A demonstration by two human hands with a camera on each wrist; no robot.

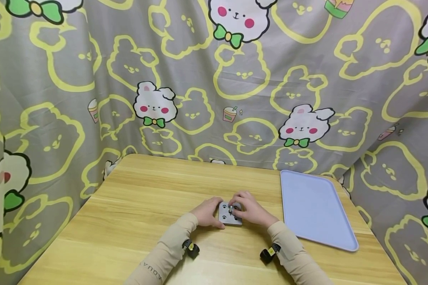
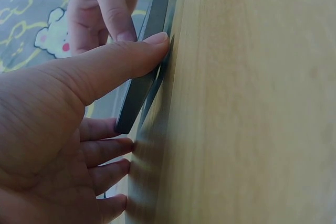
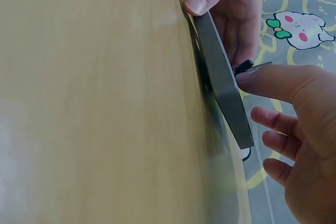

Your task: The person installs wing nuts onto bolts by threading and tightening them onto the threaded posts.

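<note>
A grey metal plate [image 1: 230,220] with several round holes is near the middle of the wooden table. My left hand [image 1: 207,213] grips it from the left, thumb on the near edge [image 2: 152,30] and fingers toward the far side. Over the plate's upper face, my right hand [image 1: 251,209] pinches a small metal screw [image 1: 230,210]. The right wrist view shows the screw's thread [image 3: 261,66] and a short dark end [image 3: 243,67] by the thumb; the index finger is mostly hidden there. Whether the screw sits in a hole, I cannot tell.
A light purple tray [image 1: 315,206] lies on the right of the wooden table [image 1: 146,198]. Patterned grey curtain [image 1: 196,79] hangs behind the table and on both sides. A black camera strap is worn on each wrist.
</note>
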